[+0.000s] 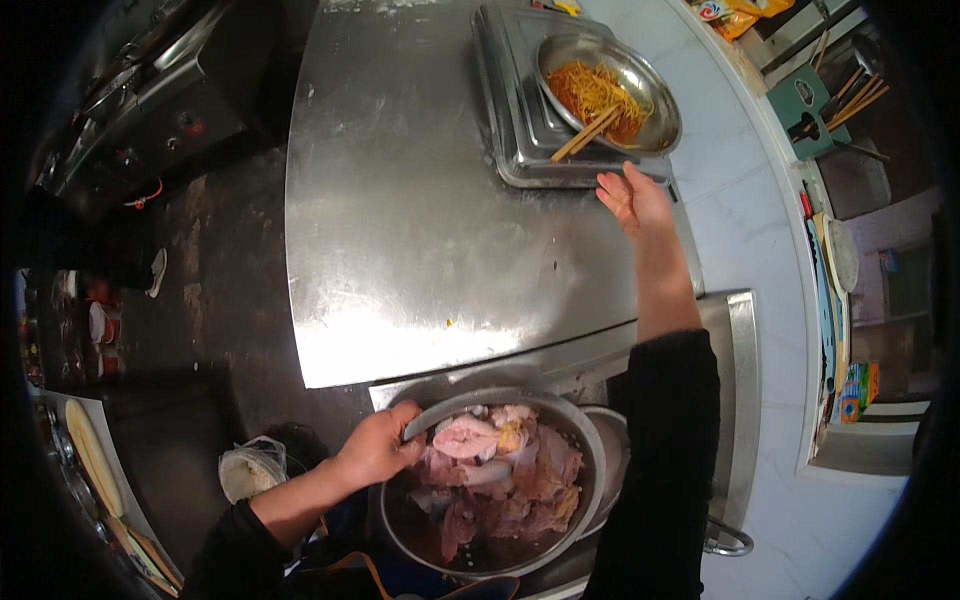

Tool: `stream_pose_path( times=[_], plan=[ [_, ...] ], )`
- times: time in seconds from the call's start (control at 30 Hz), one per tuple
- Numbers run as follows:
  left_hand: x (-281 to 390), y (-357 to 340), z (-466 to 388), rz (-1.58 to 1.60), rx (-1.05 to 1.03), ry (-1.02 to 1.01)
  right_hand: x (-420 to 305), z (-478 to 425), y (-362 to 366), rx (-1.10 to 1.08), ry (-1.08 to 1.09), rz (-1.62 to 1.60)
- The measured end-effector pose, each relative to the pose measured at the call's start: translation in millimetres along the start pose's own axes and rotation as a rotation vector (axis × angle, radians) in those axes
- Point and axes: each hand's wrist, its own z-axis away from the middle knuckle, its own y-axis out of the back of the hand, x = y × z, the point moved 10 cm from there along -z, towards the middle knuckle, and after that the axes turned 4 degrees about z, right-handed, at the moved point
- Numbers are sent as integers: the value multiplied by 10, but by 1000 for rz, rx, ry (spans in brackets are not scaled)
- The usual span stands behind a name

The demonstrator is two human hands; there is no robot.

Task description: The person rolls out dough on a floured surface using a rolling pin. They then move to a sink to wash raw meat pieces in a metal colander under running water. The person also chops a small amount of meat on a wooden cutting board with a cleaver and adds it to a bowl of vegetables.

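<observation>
My left hand [382, 442] grips the rim of a round metal colander [596, 465] at its left side, thumb over the edge. Raw, pinkish pieces of flesh, fish or meat [517, 480], fill much of it, and small holes show in its wall. My right hand [637, 199] is stretched forward with nothing in it, fingers extended, close to the near edge of a rectangular stainless steel pan or lid [517, 161]. On that rests a steel bowl [660, 90] of yellow shreds in reddish sauce [592, 90], with wooden chopsticks [585, 135] lying over its rim.
The colander is over a steel sink [739, 360] with a tap [731, 540] at right. Beyond it stretches a steel worktop [405, 187]. A green chopstick holder [806, 105] stands on the right-hand ledge. A lined bin [251, 472] and another person's shoe [157, 271] are at left.
</observation>
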Motion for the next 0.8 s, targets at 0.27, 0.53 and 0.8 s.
stream_pose_path(
  times=[0.27, 0.53, 0.8],
  plan=[
    [22, -24, -6, 8, 10, -9, 309, 2379, 701, -214, 279, 653],
    [13, 26, -90, -46, 54, -126, 787, 3778, 588, -118, 587, 1001],
    [56, 24, -120, -46, 49, -149, 1201, 3856, -253, -347, 602, 1248]
  ],
)
